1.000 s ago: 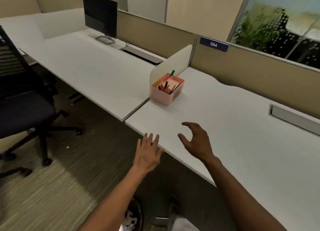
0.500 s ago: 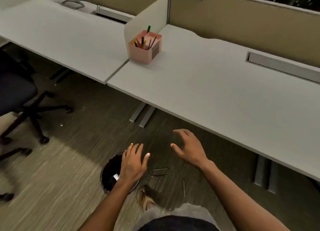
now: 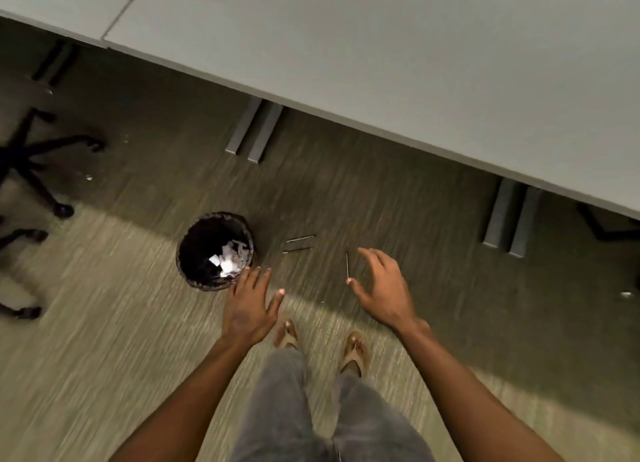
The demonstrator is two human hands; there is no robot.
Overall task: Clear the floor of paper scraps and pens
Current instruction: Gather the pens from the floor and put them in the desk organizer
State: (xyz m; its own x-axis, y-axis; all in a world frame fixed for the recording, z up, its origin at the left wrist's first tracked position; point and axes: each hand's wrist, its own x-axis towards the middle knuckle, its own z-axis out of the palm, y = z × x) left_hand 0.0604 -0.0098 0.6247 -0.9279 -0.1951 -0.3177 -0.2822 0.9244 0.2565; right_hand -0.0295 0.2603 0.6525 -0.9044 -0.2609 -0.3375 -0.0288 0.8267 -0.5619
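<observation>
While empty, both hands (image 3: 382, 290) above three pens (image 3: 347, 265) beside bin (image 3: 194, 274).

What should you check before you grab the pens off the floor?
1. Hands free: left hand and right hand both open and holding nothing. Ok.
2. Pens in sight: three pens lie on the floor. Ok.
3. Nearest pen: the upright one sits just by the right hand's fingers. Ok.
4. Bin nearby, open, with paper scraps inside. Ok.
5. Floor clear of scraps: small white bits remain. Not ok.
</observation>
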